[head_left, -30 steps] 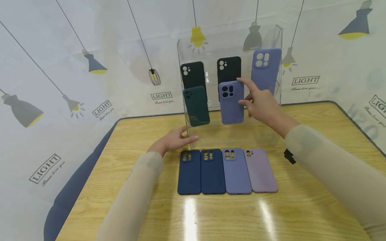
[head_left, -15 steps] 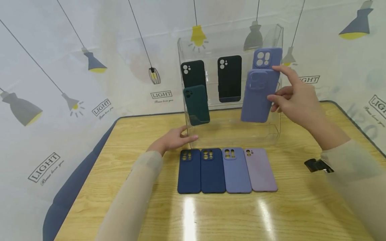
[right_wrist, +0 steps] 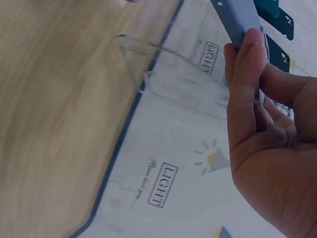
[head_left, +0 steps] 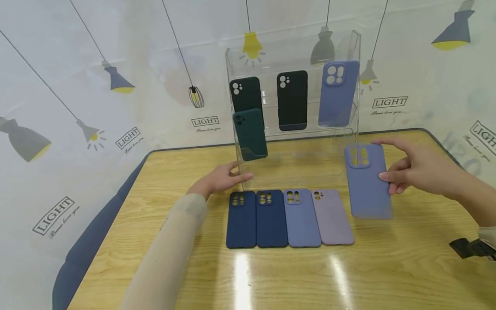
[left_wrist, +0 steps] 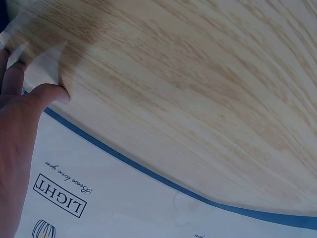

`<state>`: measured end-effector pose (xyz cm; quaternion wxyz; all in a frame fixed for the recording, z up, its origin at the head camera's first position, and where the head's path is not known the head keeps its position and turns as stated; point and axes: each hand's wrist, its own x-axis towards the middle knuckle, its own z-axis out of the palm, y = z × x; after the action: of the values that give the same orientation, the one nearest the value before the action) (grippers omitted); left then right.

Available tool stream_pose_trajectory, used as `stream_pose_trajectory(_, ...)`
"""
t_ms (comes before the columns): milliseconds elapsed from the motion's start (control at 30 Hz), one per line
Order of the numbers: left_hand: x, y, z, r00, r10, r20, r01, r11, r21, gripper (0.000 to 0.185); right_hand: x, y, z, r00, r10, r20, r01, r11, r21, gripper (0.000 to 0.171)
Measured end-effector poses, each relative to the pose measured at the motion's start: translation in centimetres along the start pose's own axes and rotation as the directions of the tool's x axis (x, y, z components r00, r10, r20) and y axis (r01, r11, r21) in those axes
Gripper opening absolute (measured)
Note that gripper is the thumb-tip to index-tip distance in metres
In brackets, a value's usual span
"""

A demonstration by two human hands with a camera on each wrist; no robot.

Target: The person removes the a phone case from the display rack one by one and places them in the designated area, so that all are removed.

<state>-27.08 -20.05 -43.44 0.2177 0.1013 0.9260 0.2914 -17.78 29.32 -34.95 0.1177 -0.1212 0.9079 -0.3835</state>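
Head: right hand (head_left: 421, 167) pinches lavender case (head_left: 367, 189) by right side; left hand (head_left: 219, 178) grips stand (head_left: 293, 144).

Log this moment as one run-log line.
Right hand: holds periwinkle phone case; left hand: touches clear stand; table: four cases in a row

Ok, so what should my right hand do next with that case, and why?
Probably lower the held case onto the table, beside the pink case: your right hand holds it near the right end of a row of four cases lying side by side.
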Motion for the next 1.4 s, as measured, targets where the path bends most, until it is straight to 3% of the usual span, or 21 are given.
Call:
stream_pose_trajectory(200, 0.1, 0.1, 0.1, 1.000, -0.003, -0.002, 0.003, 1.000, -0.017, 0.101, -0.8, 2.5, 0.6, 0.987, 0.082, 0.135, -0.088, 0.996, 0.036, 0.090)
stream_pose_trajectory(500, 0.2, -0.1, 0.2, 1.000, -0.001, 0.003, 0.001, 1.000, -0.014, 0.106, -0.5, 5.5, 1.8, 0.941, 0.091, 0.326, -0.151, 0.975, 0.163, 0.093)
stream_pose_trajectory(767, 0.2, -0.1, 0.2, 1.000, 0.000, 0.005, 0.000, 1.000, -0.015, 0.105, 0.3, 6.9, 2.7, 0.931, 0.105, 0.350, -0.180, 0.965, 0.190, 0.095)
stream_pose_trajectory(1400, -0.2, -0.1, 0.0, 1.000, -0.026, 0.009, 0.026, 0.999, -0.022, 0.102, 1.4, 7.4, 4.2, 0.915, 0.101, 0.392, -0.188, 0.963, 0.192, 0.093)
